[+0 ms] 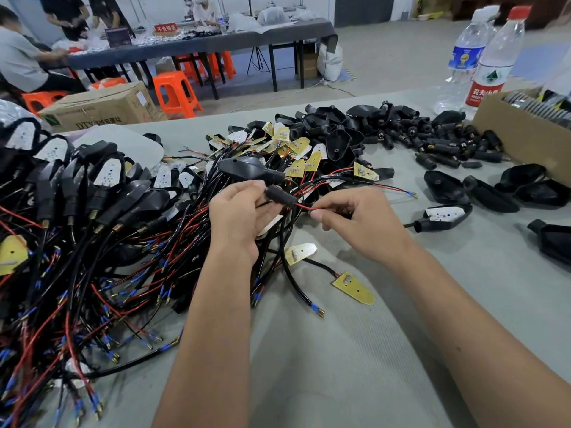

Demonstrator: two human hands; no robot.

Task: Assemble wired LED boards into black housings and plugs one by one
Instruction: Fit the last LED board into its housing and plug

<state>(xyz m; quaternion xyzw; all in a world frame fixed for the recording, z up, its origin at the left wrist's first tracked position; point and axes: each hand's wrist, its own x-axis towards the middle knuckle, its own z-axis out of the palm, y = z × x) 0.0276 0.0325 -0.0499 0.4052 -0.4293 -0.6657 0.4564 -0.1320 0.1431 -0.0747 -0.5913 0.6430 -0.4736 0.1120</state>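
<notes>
Pinching the plug (279, 195) in your left hand (238, 217), keep right fingers (318, 215) pinching the red wire (304, 206) beside it, pulling straight.

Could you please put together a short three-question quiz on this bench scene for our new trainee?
1. True or false: the left hand holds a black plug with a red wire coming out of it.
2. What does the right hand pinch? A) a bottle B) the red wire C) a housing
3. Fill in: the cardboard box on the table stands on the person's ____ side.

Key: 1 true; 2 B; 3 right.
</notes>
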